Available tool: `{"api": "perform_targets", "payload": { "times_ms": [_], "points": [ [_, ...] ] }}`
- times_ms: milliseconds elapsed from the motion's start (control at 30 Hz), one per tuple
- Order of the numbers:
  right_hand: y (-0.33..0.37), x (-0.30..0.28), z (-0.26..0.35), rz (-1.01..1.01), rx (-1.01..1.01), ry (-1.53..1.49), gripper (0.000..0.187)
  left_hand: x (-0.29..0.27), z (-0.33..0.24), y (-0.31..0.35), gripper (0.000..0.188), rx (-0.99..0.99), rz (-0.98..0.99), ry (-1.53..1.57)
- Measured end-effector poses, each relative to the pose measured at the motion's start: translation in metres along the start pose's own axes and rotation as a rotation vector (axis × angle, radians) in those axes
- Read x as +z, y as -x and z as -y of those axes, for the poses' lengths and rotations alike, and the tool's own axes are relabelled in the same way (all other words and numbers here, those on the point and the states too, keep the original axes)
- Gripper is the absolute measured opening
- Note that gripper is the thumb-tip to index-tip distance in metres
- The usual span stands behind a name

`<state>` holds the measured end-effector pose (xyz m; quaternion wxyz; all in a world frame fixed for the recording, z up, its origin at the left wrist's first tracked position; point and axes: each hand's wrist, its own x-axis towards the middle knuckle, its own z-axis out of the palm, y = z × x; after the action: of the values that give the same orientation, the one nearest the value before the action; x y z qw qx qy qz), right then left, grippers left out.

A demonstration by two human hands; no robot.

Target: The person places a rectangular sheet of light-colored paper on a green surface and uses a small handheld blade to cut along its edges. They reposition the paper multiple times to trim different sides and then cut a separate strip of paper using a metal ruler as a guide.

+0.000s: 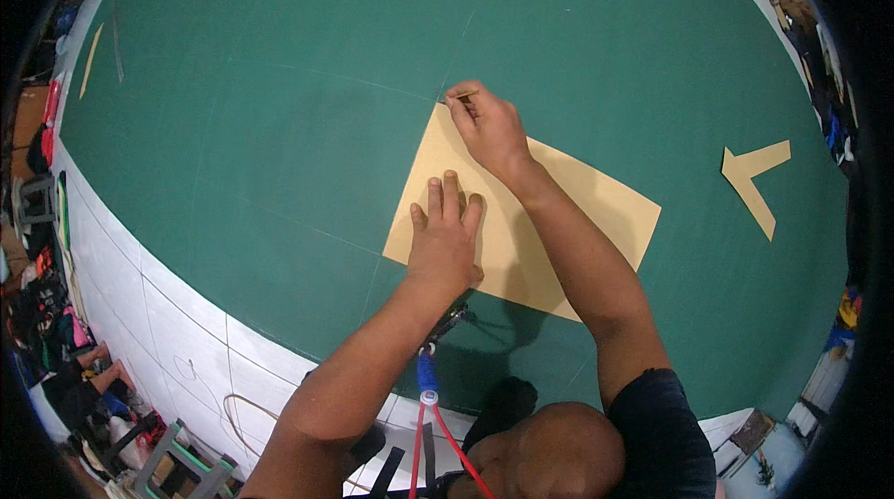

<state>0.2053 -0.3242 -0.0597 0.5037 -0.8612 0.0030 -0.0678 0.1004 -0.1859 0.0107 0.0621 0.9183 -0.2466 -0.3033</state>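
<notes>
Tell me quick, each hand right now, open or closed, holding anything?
Left hand: open, palm down on the tan sheet.
Right hand: closed, holding a thin pencil-like stick.

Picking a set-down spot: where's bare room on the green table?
Green table is bare left, between the thin cream strip and the cream sheet; beyond the right hand; and, narrower, between the sheet and the V-shaped cream piece. Crowded: the sheet, with the left hand flat on it, and the near edge around the forearms.
</notes>
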Motion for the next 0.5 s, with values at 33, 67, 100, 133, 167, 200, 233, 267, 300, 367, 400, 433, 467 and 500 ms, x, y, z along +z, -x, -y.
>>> {"api": "perform_targets", "payload": {
  "times_ms": [33, 67, 100, 133, 167, 200, 233, 267, 300, 367, 400, 433, 467, 500],
  "points": [
    [-0.001, 0.0, -0.001, 0.009, -0.023, 0.047, 0.018, -0.001, 0.0, 0.0, 0.116, 0.004, 0.003, -0.008],
    [-0.002, -0.001, -0.002, 0.017, -0.045, 0.094, 0.019, -0.002, 0.0, -0.001, 0.118, 0.012, -0.002, -0.016],
    [-0.002, 0.0, -0.002, 0.006, -0.064, 0.11, 0.018, -0.002, -0.001, 0.0, 0.119, 0.018, -0.005, -0.024],
    [-0.002, 0.001, -0.002, -0.005, -0.083, 0.127, 0.018, -0.002, -0.002, 0.0, 0.121, 0.024, -0.007, -0.032],
    [-0.002, 0.002, -0.002, -0.018, -0.101, 0.145, 0.017, -0.002, -0.003, 0.0, 0.122, 0.017, 0.001, -0.044],
    [-0.001, 0.001, -0.001, -0.024, -0.122, 0.17, 0.016, -0.003, -0.004, -0.001, 0.123, 0.011, 0.009, -0.055],
    [0.0, 0.0, -0.001, -0.03, -0.142, 0.196, 0.015, -0.004, -0.005, -0.002, 0.124, 0.006, 0.017, -0.066],
    [0.002, -0.002, -0.001, -0.037, -0.161, 0.223, 0.014, -0.004, -0.007, -0.003, 0.124, 0.004, 0.023, -0.07],
    [0.006, -0.006, -0.001, -0.036, -0.117, 0.236, 0.014, -0.003, -0.006, -0.003, 0.124, 0.0, 0.029, -0.074],
    [0.02, -0.018, -0.002, -0.034, -0.03, 0.263, 0.013, -0.002, -0.005, -0.003, 0.125, -0.005, 0.039, -0.069],
    [0.028, -0.028, -0.006, -0.052, -0.02, 0.283, 0.013, -0.003, -0.005, -0.002, 0.125, -0.006, 0.039, -0.06],
    [0.038, -0.04, -0.012, -0.066, -0.01, 0.301, 0.013, -0.004, -0.005, -0.002, 0.125, -0.01, 0.04, -0.05],
    [0.046, -0.047, -0.017, -0.08, 0.0, 0.319, 0.013, -0.005, -0.005, -0.002, 0.125, -0.012, 0.038, -0.065],
    [0.052, -0.051, -0.017, -0.076, 0.039, 0.303, 0.013, -0.006, -0.007, -0.002, 0.125, -0.013, 0.038, -0.079]
  ]
}}
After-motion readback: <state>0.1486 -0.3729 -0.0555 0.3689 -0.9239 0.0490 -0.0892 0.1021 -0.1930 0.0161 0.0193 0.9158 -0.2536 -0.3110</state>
